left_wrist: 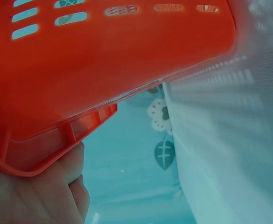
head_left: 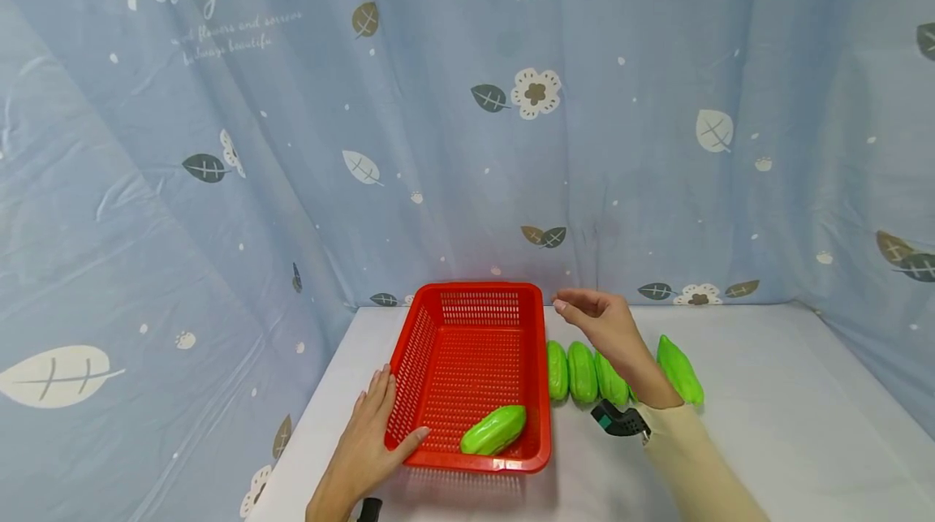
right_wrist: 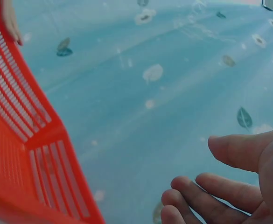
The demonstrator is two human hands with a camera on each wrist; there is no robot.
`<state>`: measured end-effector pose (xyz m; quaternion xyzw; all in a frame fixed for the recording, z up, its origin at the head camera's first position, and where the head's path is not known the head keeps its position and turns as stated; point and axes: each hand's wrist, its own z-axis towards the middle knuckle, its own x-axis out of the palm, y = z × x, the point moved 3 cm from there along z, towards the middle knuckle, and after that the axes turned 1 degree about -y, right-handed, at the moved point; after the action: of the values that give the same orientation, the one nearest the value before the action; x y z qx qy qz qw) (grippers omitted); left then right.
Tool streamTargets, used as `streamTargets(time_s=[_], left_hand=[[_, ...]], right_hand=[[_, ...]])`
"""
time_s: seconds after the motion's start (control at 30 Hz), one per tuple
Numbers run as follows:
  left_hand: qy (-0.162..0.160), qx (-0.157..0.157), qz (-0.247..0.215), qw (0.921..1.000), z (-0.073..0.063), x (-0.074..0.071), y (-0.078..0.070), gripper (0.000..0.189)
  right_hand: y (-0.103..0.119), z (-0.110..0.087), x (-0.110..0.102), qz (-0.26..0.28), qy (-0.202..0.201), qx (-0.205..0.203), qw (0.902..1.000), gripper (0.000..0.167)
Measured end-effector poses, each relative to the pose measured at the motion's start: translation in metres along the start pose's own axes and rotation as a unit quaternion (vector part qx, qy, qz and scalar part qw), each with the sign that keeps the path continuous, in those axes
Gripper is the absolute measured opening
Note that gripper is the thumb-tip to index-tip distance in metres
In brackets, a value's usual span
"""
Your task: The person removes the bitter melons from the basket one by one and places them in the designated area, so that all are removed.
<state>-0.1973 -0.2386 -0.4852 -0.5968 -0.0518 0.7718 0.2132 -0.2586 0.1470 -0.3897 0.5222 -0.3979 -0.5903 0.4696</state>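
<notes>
My left hand (head_left: 368, 433) rests at the near-left corner of a red plastic basket (head_left: 544, 392). Its fingers lie along the left rim, and the thumb reaches over the front edge. From the left wrist, the hand (left_wrist: 47, 191) shows close under the basket's rim (left_wrist: 31, 170). A green, ridged, elongated fruit (head_left: 493, 430) lies inside the basket, near its front right corner. Above the row of similar green fruits (head_left: 582, 373), right of the basket, is my right hand (head_left: 602, 323). In the right wrist view its fingers (right_wrist: 206, 198) are loosely bent, thumb apart, with nothing between them.
Several green fruits stand side by side against the basket's right side, partly hidden by the right forearm. One pointed green fruit (head_left: 679, 372) lies beyond that arm. A white table (head_left: 767, 392) carries everything. A blue patterned curtain (head_left: 621, 181) hangs behind and along the sides.
</notes>
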Motion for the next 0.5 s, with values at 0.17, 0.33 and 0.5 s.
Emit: streamTargets(time_s=[0.17,0.33,0.5], left_hand=[[-0.004,0.003,0.002,1.0000,0.000,0.001,0.000,0.099],[-0.008,0.008,-0.001,0.9999,0.000,0.001,-0.001,0.098],[-0.012,0.009,-0.003,0.9999,0.000,0.000,-0.002,0.098]], right_hand=[[0.004,0.003,0.021,0.011,0.020,-0.014,0.9996,0.043],[0.008,0.007,0.037,0.013,0.038,-0.028,0.9988,0.039],[0.009,0.010,0.053,0.010,0.050,-0.028,0.9983,0.036]])
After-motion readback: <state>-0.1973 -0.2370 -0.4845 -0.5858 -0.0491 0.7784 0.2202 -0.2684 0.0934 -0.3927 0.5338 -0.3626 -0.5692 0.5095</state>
